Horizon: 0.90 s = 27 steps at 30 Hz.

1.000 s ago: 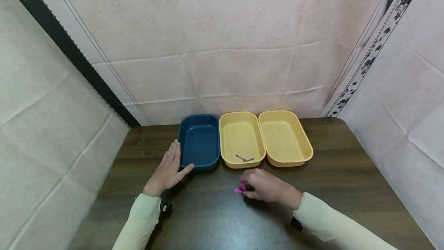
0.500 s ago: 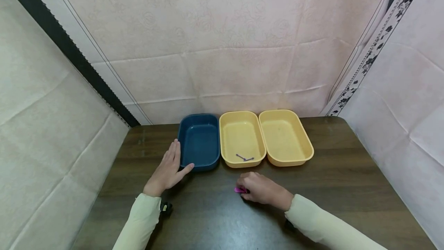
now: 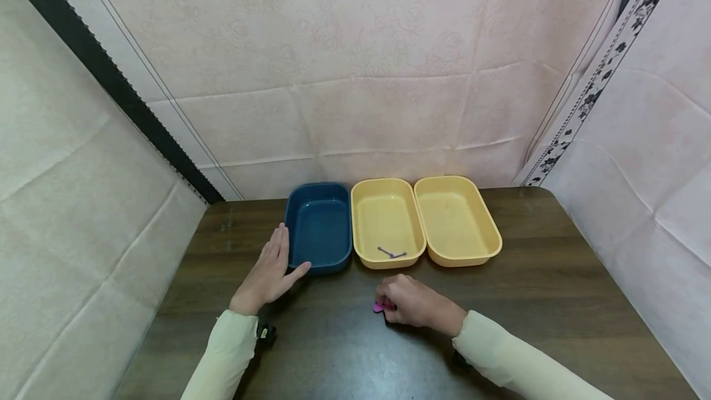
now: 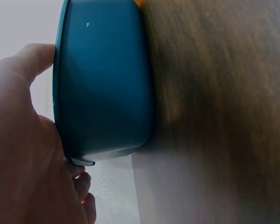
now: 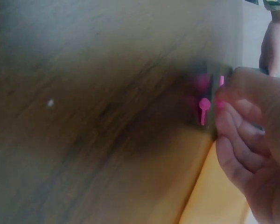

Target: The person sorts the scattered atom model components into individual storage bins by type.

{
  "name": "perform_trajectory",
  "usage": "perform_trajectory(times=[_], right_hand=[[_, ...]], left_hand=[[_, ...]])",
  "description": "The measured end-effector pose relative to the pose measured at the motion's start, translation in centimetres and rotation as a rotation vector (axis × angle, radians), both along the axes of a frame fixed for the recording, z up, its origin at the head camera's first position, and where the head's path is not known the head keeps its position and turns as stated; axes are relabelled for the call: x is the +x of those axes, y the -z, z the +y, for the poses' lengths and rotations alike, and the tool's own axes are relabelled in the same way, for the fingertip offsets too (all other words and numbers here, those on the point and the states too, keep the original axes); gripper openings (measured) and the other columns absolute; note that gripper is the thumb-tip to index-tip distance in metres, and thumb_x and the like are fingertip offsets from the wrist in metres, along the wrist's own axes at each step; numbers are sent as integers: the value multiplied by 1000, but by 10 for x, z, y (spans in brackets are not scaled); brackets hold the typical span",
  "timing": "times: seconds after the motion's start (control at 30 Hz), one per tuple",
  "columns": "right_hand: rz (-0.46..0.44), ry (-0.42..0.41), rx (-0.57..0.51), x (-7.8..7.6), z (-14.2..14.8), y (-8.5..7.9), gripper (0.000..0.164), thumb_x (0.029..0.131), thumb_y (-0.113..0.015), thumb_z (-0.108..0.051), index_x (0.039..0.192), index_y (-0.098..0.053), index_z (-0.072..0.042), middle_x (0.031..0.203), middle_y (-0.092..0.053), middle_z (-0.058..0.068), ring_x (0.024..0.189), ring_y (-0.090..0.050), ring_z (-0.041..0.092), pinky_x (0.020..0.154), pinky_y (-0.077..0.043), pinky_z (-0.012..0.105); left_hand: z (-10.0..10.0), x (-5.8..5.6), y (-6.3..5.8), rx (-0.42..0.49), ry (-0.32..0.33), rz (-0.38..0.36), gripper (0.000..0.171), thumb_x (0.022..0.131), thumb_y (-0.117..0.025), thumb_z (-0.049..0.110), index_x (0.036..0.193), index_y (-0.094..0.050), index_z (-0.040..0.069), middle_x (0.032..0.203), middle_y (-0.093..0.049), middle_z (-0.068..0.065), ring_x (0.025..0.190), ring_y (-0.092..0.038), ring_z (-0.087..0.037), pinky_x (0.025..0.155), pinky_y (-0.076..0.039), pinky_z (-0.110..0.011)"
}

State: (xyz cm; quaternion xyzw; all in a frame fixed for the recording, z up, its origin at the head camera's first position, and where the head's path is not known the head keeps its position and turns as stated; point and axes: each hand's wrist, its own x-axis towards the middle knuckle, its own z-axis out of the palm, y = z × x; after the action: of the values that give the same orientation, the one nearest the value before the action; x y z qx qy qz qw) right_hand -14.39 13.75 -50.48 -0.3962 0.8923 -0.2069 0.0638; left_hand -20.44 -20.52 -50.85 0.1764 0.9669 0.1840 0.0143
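Note:
My right hand (image 3: 413,302) is low over the table in front of the middle yellow tray (image 3: 383,208), thumb and fingertips pinching a small pink piece (image 3: 379,307). In the right wrist view the pink piece (image 5: 204,105) has a rounded end and a thin stem; the fingers hide part of it. My left hand (image 3: 269,273) rests at the near left corner of a dark blue tray (image 3: 321,269), its fingers straight along the side and its thumb spread at the near rim. The left wrist view shows the blue tray's outer wall (image 4: 102,79) beside the palm.
A second yellow tray (image 3: 463,261) stands right of the middle one, all three trays in a row at the table's back edge. Thin purple pieces (image 3: 392,255) lie in the middle tray. Pale cloth (image 3: 355,79) hangs behind and at both sides of the wooden table (image 3: 333,350).
My right hand has shifted slightly left and toward me, its fingers closing over the pink piece, less of which now shows. The left hand and trays have stayed put.

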Motion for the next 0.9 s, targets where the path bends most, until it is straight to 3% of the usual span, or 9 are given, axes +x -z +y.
perform_trajectory(times=[0.53,0.9], right_hand=[[-10,68,-82,1,19,-39,7,83,-73,-14,88,-71,-17,79,-62,-10,66,-56,0,57,-47,11],[134,98,-95,-3,48,-67,12,77,-75,-10,86,-71,-16,79,-63,-9,69,-56,-1,62,-50,11]], left_hand=[[1,0,1,-23,0,17,104,90,-37,74,155,4,5,165,9,-12,153,1,-33,119,-14,-61],[1,-1,0,-21,0,16,104,89,-37,75,155,4,5,165,7,-13,153,1,-33,119,-15,-61]])
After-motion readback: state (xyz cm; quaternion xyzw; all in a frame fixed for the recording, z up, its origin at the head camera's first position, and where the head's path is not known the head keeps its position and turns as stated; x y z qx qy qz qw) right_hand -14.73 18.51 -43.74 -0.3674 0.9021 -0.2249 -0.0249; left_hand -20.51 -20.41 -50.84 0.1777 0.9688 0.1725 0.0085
